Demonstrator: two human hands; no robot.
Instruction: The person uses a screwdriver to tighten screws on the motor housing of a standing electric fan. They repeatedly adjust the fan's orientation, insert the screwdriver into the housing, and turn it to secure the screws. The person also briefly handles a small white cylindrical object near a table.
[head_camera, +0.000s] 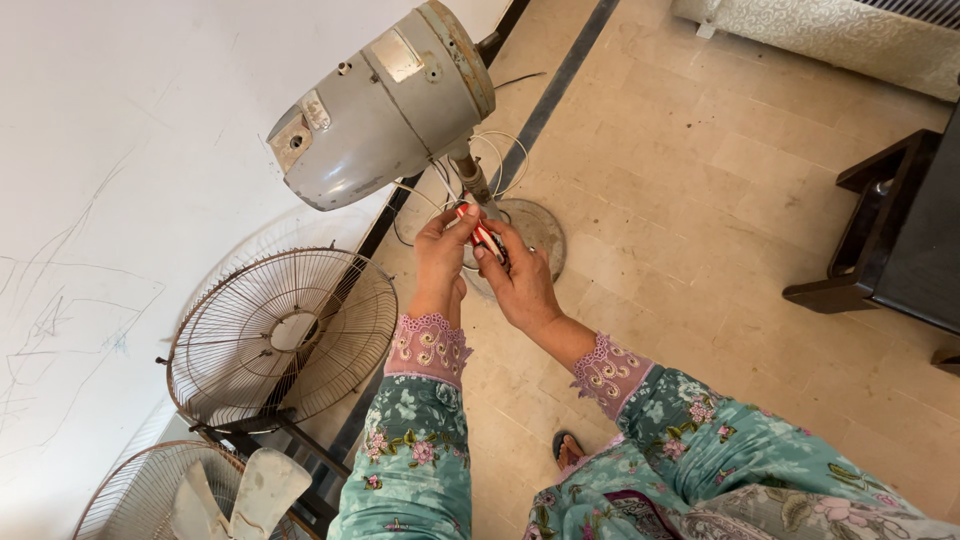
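A grey pedestal-fan motor housing (375, 115) stands on its pole (472, 180) above a round base (535, 235), with white wires (500, 160) looping behind it. My left hand (440, 262) and my right hand (518, 285) meet just below the motor, beside the pole. Together they pinch a small red and black tool (482, 235). The fingers hide most of it, so I cannot tell its kind. Both arms wear teal floral sleeves with pink lace cuffs.
A round wire fan guard (285, 335) leans against the white wall (120, 180) at left. Another guard with pale fan blades (235, 495) lies at the bottom left. A dark wooden table (900, 240) stands at right. My sandalled foot (568, 450) rests on the beige tiled floor.
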